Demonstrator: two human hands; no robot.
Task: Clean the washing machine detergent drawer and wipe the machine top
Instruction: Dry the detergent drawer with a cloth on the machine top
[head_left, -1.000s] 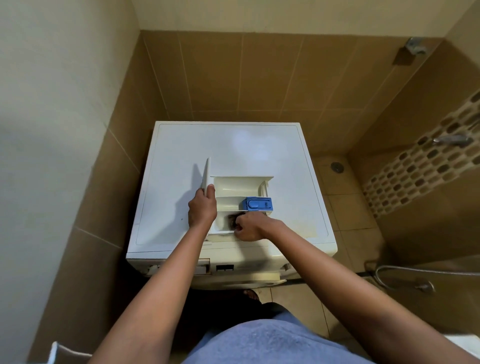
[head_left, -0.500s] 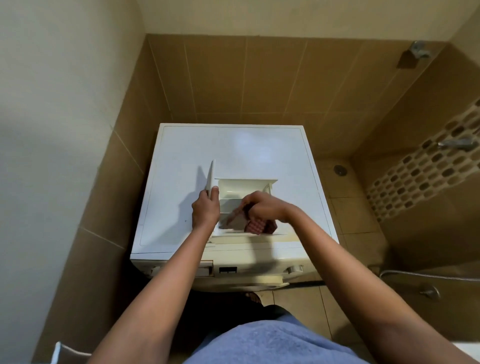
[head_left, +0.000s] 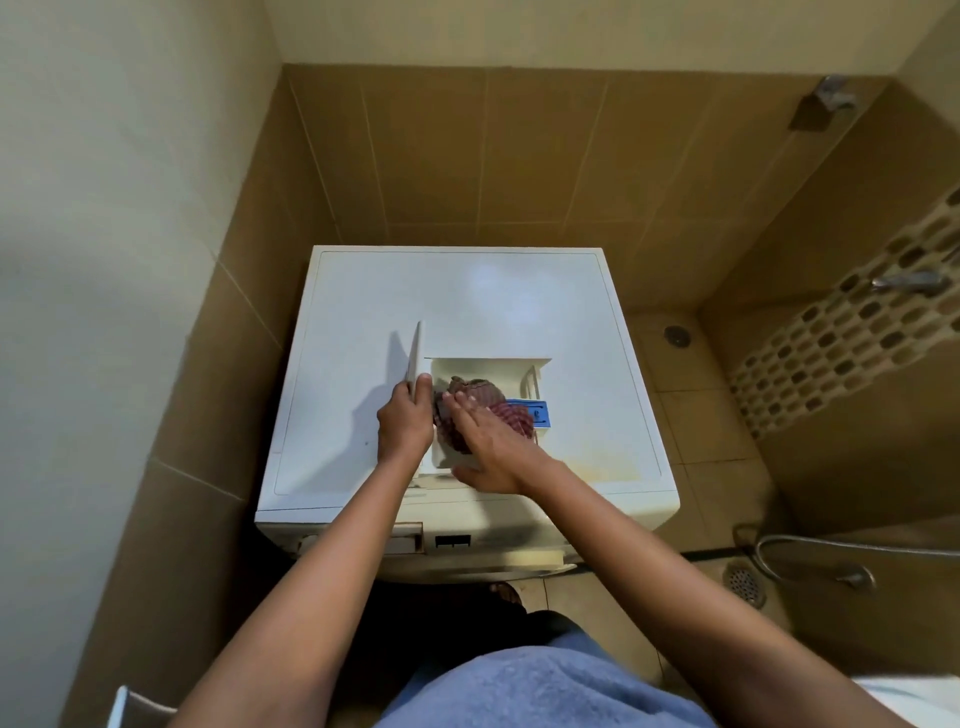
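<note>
- Head view, far left: a cream plastered wall (head_left: 104, 234) stands above large brown glazed wall tiles (head_left: 208, 405) that wrap the corner.
- A white washing machine top (head_left: 467, 296) fills the middle, set into that corner. A yellowish stain shows near its front right edge.
- A cream plastic detergent drawer (head_left: 488, 366) lies on the front half of the machine top. Its flat front panel stands on edge at the drawer's left end.
- The left hand (head_left: 405, 421) grips this front panel: the fingers curl round its outer face and the thumb lies on the inner side.
- A red-and-white striped cloth (head_left: 478, 397) sits bunched inside the drawer, just right of the left hand.
- The right hand (head_left: 491, 452) lies over the cloth with straight fingers pressing down on it. The thumb is spread toward the drawer's near rim, and nothing is clasped.
- A blue plastic insert (head_left: 540, 414) sits at the drawer's right end, partly covered by the cloth.
- Further right, on the tiled floor, are a small round drain (head_left: 676, 335) and, nearer, a larger grated drain (head_left: 745, 584) beside a looped metal shower hose (head_left: 810, 545).
- A band of oval mosaic tiles (head_left: 841, 332) crosses the right wall, with a chrome tap (head_left: 909, 283) above it.
</note>
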